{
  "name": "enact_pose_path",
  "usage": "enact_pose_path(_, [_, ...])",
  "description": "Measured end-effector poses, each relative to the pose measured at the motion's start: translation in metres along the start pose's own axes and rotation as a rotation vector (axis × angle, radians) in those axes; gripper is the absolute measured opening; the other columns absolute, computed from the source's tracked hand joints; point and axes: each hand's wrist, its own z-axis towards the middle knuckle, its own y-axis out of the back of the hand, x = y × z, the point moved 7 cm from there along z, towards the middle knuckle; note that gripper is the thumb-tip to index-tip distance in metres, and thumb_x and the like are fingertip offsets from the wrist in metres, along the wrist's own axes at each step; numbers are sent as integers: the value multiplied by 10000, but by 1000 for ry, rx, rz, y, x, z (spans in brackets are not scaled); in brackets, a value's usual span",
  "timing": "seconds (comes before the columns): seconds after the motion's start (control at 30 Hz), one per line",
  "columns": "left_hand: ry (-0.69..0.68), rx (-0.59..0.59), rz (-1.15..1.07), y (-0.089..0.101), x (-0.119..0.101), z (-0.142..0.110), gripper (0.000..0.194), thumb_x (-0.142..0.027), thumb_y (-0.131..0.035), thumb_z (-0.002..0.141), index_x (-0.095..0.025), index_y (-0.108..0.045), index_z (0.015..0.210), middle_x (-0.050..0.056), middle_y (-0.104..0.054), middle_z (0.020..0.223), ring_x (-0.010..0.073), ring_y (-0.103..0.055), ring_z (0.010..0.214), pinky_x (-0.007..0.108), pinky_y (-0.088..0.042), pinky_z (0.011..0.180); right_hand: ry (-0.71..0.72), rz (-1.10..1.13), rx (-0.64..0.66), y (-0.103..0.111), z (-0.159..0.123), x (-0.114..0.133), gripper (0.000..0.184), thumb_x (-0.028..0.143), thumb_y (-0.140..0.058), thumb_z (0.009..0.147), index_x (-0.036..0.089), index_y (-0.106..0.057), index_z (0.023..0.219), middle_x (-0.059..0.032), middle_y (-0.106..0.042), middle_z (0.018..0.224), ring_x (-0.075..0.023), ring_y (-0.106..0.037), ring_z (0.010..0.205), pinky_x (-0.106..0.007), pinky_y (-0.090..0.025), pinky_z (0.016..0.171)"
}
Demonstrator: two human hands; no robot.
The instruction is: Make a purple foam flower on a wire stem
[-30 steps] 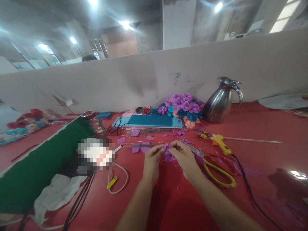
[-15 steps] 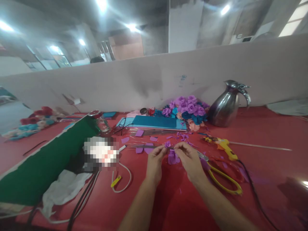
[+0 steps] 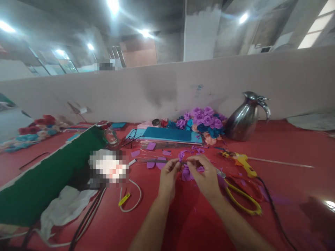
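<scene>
First inspector: Where do we find the piece in work?

Second inspector: We find the purple flower [image 3: 181, 155] at the tips of the left hand [image 3: 168, 179], held above the red table [image 3: 293, 153]. That hand pinches it at the base. The right hand [image 3: 205, 174], near but apart from the left, appears pinched on a thin dark strip [image 3: 184, 162] beside the flower. How strip and flower join, we cannot tell.

First inspector: How far along do we judge it?

Second inspector: The head looks gathered, so we judge its shaping well advanced; the base, between fingers, we rate unfinished. Loose purple pieces [image 3: 151, 146] lie unused around the hands. The flower heap [image 3: 206, 116] at the back appears complete.

First inspector: And the surface and room?

Second inspector: We record scissors [image 3: 243, 192] and a yellow glue gun [image 3: 244, 163] to the right, teal sheets [image 3: 167, 134] behind, a metal jug [image 3: 242, 122] beside the heap, and a green board [image 3: 52, 177] at left. Beyond the pale partition [image 3: 117, 94] we note columns [image 3: 201, 38] and lit ceiling lamps [image 3: 145, 33].
</scene>
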Motion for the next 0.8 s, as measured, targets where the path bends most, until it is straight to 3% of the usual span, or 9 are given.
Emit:
enact_pose_path(0.1, [-6,-10,19,-1,-3,0,180,-304,-755,679,-160,-720,781,9,-637,681,107,-533,642,220,-421,648,42,-39,-2,1,0,6,74,231,-586,806,214,-654,831,-40,-652,840,-205,-595,832,-348,-464,781])
enact_pose_path(0.5, [-2,-23,163,3,0,1,178,-283,-755,664,-173,-740,802,46,-712,815,169,-610,789,272,-454,758,-139,46,14,-3,0,-9,89,250,-548,778,196,-614,750,-35,-640,765,-195,-574,754,-328,-438,729])
enact_pose_path(0.8, [-2,-39,140,5,3,3,186,-304,-758,663,-169,-724,787,35,-690,793,155,-593,756,259,-447,730,-386,357,30,-18,-6,-23,140,321,-613,669,202,-554,625,29,-535,605,-139,-479,592,-258,-390,577])
